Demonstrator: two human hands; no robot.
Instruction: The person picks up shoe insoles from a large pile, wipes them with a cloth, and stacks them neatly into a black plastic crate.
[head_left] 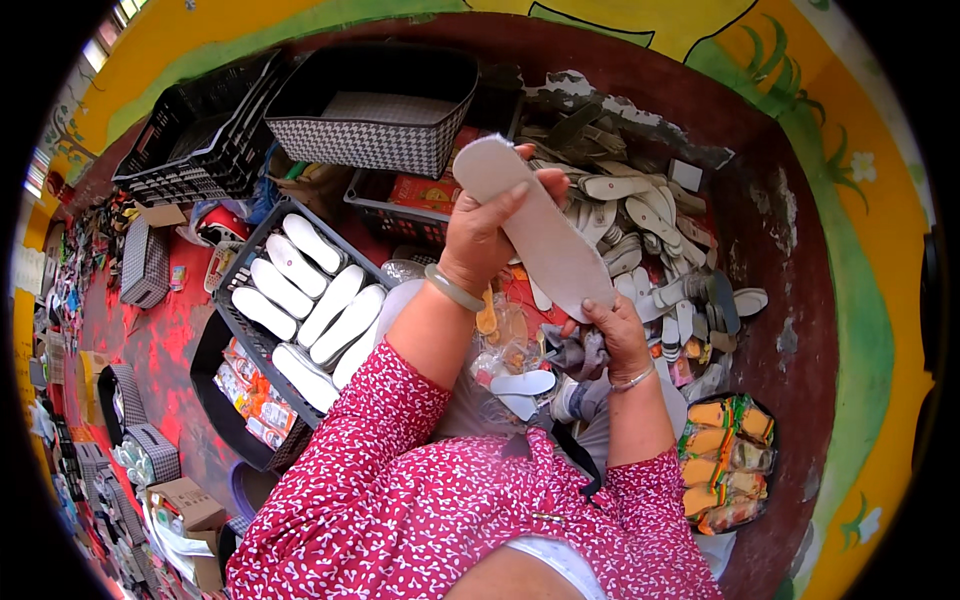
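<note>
I hold a long grey shoe insole up in front of me with both hands. My left hand grips its upper end, fingers wrapped over the edge. My right hand pinches the lower end near the heel. Both wrists wear bangles and the sleeves are red with white flecks. Below the hands, on my lap, lie clear plastic bags and a few small white soles.
A black crate of white insoles stands at my left. A heap of grey soles lies ahead on the right. A houndstooth fabric bin and black baskets sit at the back. A black bowl of orange packets is at right.
</note>
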